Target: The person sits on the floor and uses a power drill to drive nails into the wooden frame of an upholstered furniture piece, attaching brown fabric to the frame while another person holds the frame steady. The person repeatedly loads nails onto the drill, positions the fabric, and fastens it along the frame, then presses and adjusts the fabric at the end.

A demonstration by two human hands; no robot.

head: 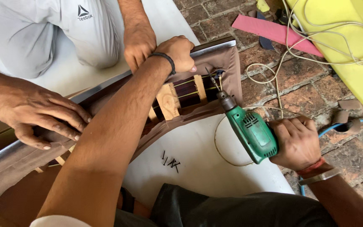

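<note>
My right hand [295,143] has a closed grip round the handle of the green electric drill [251,132]; the bit is angled up-left, its tip at the fabric-wrapped frame end [227,63] just beside the wooden slats [169,101]; my left hand [177,52] is fisted over the frame's top edge where the metal strip [213,46] runs, pressing down, holding no loose item; a co-worker's hand [138,42] rests on the same edge, touching mine; another co-worker's hand [43,117] lies flat on the brown fabric [5,164] further left, pinning it; white foam sheet [198,159] lies under the frame, a few dark screws [171,162] on it; brick floor [307,88] to the right with loose cord [274,84] and yellow foam [358,50]; I judge the step in hand as driving or drilling at the corner; next move calls for the bit square to the wood, steady pressure, fabric kept taut, fingers clear of the tip.
</note>
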